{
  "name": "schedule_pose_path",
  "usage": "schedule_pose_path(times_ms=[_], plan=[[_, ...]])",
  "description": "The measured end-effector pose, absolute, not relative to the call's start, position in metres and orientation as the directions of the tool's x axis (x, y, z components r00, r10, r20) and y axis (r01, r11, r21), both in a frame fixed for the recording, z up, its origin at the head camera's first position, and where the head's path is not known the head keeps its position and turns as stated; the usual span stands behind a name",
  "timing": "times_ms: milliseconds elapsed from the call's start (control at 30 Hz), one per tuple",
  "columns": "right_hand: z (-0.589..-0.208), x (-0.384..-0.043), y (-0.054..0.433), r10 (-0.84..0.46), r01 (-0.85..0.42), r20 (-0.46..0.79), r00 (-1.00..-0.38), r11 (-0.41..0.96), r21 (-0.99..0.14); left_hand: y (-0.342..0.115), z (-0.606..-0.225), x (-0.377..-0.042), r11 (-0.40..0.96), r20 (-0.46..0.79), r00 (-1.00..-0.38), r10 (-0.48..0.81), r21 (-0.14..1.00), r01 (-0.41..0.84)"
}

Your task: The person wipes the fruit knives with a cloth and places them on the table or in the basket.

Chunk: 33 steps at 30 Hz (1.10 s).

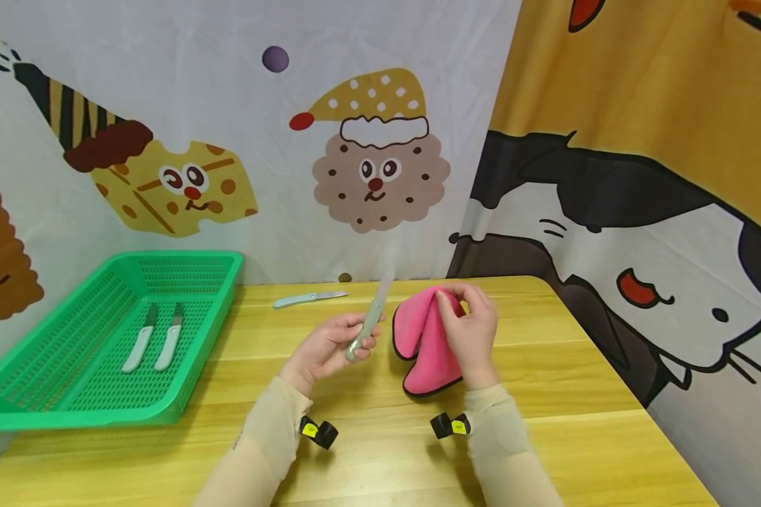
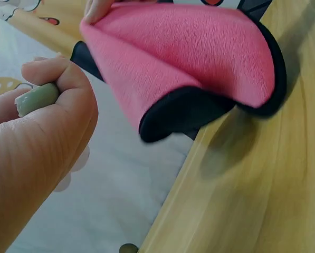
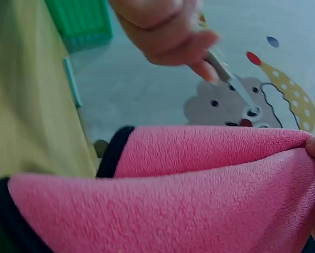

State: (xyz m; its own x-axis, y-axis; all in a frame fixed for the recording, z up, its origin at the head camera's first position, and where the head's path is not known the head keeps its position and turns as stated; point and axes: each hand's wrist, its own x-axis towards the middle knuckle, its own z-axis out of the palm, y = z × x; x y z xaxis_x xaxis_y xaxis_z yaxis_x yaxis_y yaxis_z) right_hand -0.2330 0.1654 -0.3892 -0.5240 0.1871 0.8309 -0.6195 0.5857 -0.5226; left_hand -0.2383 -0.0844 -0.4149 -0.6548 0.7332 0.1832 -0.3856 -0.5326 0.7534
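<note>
My left hand (image 1: 332, 346) grips a small knife (image 1: 369, 324) by its pale green handle, with the blade pointing up and away. In the left wrist view only the butt of the handle (image 2: 38, 99) shows between the curled fingers. To its right, my right hand (image 1: 472, 327) pinches a pink cloth (image 1: 434, 352) with black edging at its top. The cloth hangs in folds, its lower edge close over the table. Another knife (image 1: 309, 299) with a pale green handle lies behind the hands, near the table's back edge.
On the left stands a green plastic basket (image 1: 184, 394) with two white-handled knives (image 1: 141, 345) lying in it. A wooden table (image 1: 577, 408) is under everything. Behind it hangs a printed curtain (image 1: 273, 197) with cartoon figures.
</note>
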Motion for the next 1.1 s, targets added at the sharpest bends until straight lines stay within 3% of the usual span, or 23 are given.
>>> schedule_pose_path(times_ms=[400,767,1100], plan=[[-0.397,-0.226,0.128,-0.043,-0.67,0.842,-0.537,0.628,-0.395,-0.072,-0.423,-0.234,-0.521,0.177,-0.587,0.79,0.698,-0.491],[-0.397,-0.22,0.12,-0.25,-0.681,0.804,-0.539,0.691,-0.242,-0.076,-0.425,-0.229,-0.511,0.138,-0.663,0.736,0.756,-0.41],[-0.404,-0.221,0.115,-0.224,-0.679,0.834,-0.505,0.699,-0.224,-0.082,-0.426,-0.226,-0.452,0.085,-0.683,0.725,0.807,-0.379]])
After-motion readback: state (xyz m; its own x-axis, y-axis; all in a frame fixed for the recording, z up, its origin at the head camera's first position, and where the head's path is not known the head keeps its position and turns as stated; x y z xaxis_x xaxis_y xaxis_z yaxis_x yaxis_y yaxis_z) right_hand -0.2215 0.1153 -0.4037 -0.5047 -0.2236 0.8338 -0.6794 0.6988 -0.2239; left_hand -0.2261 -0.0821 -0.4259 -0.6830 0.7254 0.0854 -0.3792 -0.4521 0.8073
